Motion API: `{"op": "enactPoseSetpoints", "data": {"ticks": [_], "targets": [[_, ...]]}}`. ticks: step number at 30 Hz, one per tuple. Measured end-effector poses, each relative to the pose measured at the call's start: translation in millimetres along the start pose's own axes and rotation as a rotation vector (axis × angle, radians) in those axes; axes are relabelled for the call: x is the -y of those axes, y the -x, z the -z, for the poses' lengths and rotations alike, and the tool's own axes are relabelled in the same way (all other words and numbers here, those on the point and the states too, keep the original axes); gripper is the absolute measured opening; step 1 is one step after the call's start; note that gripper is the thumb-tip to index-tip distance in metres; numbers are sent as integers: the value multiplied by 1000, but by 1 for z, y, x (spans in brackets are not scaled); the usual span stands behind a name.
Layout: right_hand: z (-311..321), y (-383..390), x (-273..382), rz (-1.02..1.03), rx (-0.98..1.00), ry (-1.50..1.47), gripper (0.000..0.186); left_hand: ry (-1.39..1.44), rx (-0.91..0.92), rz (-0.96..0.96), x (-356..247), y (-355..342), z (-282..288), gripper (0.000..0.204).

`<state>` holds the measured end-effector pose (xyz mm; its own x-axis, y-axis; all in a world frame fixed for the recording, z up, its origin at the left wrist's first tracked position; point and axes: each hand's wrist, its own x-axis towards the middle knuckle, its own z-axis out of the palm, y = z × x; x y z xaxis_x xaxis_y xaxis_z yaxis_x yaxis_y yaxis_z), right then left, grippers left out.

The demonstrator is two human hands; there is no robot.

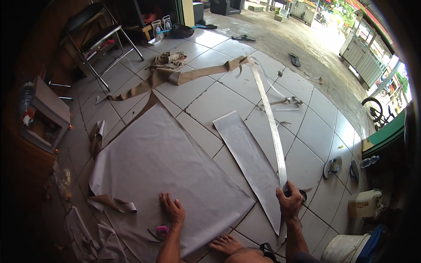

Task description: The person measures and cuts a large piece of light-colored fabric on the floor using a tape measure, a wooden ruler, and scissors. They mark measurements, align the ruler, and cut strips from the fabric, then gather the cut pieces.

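My left hand (172, 208) rests with spread fingers on a large grey sheet (149, 149) lying on the tiled floor. Just below it is a small pink object (162, 230). My right hand (290, 204) is closed around the lower part of a long, flat metal straightedge (269, 118), which reaches up the middle of the view; a dark item at that hand (301, 193) is too hidden to name. A narrower grey strip (239, 153) lies beside the sheet, partly under the straightedge. Brown-and-grey offcuts (112, 202) and long curled strips (197, 74) lie around.
A folding chair (101, 39) and small cabinet (46, 118) stand at left. Sandals (333, 166), a jerrycan (364, 202) and a bucket (344, 247) are at right. A crumpled cloth (169, 60) lies behind. My bare foot (228, 243) is below. Outside are carts (359, 55) and a bicycle (375, 111).
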<state>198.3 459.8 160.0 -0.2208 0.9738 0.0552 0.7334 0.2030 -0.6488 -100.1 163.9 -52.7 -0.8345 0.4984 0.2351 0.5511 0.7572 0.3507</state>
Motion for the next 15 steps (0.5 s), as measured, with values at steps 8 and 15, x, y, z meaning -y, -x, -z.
{"op": "enactPoseSetpoints", "data": {"ticks": [8, 15], "targets": [[7, -16, 2, -9, -28, -61, 49, 11, 42, 5, 0, -6, 2, 50], [61, 56, -38, -20, 65, -45, 57, -15, -26, -32, 0, -6, -8, 51]]}}
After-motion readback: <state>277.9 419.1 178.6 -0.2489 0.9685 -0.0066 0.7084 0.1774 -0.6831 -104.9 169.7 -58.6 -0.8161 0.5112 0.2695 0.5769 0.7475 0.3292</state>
